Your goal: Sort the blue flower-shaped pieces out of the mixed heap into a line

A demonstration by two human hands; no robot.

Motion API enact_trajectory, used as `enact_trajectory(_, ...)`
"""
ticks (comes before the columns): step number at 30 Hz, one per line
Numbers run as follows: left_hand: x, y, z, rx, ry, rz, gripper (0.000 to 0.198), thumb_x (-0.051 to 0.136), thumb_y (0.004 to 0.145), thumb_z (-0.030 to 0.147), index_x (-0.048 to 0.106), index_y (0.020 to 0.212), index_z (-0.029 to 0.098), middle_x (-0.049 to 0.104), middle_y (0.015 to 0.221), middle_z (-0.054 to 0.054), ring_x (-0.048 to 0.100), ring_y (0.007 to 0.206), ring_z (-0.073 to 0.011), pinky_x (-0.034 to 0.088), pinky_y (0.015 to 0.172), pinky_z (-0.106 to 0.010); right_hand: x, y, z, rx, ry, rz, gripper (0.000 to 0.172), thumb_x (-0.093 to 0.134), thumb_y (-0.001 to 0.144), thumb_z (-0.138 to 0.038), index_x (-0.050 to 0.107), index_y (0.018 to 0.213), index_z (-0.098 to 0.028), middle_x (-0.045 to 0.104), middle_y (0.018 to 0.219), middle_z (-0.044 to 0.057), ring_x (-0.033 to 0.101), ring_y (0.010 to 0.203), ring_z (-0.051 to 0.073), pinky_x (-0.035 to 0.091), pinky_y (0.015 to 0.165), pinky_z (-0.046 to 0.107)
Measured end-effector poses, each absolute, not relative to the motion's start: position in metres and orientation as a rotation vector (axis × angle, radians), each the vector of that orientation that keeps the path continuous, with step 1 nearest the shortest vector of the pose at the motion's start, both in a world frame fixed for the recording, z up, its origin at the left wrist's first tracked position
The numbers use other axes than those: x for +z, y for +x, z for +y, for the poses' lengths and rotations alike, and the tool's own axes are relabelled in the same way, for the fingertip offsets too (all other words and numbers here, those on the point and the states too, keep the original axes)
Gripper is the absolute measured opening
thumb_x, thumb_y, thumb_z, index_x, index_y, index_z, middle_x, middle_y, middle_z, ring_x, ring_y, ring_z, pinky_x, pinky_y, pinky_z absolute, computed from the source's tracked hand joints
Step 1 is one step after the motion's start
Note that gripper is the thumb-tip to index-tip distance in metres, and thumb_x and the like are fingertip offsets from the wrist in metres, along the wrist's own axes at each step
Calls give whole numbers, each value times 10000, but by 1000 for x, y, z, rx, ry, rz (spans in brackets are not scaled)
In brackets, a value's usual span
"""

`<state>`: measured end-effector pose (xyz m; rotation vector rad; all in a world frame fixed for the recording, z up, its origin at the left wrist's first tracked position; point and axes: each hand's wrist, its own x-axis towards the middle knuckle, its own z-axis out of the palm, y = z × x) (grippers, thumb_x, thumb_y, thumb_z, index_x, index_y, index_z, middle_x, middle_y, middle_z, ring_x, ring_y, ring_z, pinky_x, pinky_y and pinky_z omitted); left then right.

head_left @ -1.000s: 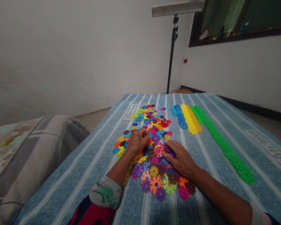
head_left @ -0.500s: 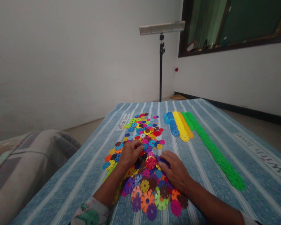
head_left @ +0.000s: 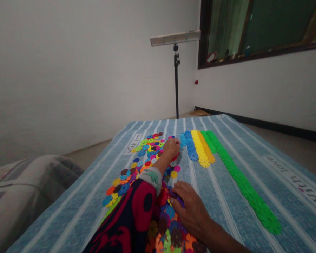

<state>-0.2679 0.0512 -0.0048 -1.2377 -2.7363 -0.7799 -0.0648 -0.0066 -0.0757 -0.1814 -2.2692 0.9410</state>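
My left hand (head_left: 171,148) is stretched far forward, its closed fingertips beside the short row of light blue notched discs (head_left: 183,140). Whatever it pinches is hidden behind the fingers. Nearer to me, my right hand (head_left: 191,207) is curled around purple notched discs (head_left: 178,199) at the right side of a loose pile. That pile holds mixed-colour flower-shaped plastic discs (head_left: 170,212), partly covered by my left sleeve.
Overlapping rows of blue (head_left: 191,149), yellow (head_left: 201,151) and green discs (head_left: 242,184) lie on the right of the striped cloth (head_left: 252,154). A lamp on a stand (head_left: 176,80) rises beyond the far edge. Grey-brown fabric (head_left: 39,189) is at lower left.
My left hand has moved from the middle of the pile forward and right to the light blue row. My right hand stays by the pile with the purple discs. The view has shifted slightly.
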Motion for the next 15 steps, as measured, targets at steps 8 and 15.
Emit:
enact_trajectory(8, -24, -276, 88, -735, -1217, -2777, 283, 531, 788, 101, 747, 965, 149, 723, 1045, -144, 652, 941, -234, 470, 829, -309, -83, -69, -6, 934, -141, -2236, 150, 565, 813, -133, 612, 925, -220, 644, 943, 55, 594, 941, 211, 493, 867, 355)
enact_trajectory(15, -27, -281, 87, -712, -1317, -2730, 294, 519, 763, 63, 751, 930, 134, 730, 1009, -140, 648, 987, -228, 456, 887, -297, -79, -66, -7, 956, -179, -2270, 119, 556, 825, -143, 612, 902, -214, 642, 968, 70, 586, 962, 230, 486, 878, 377)
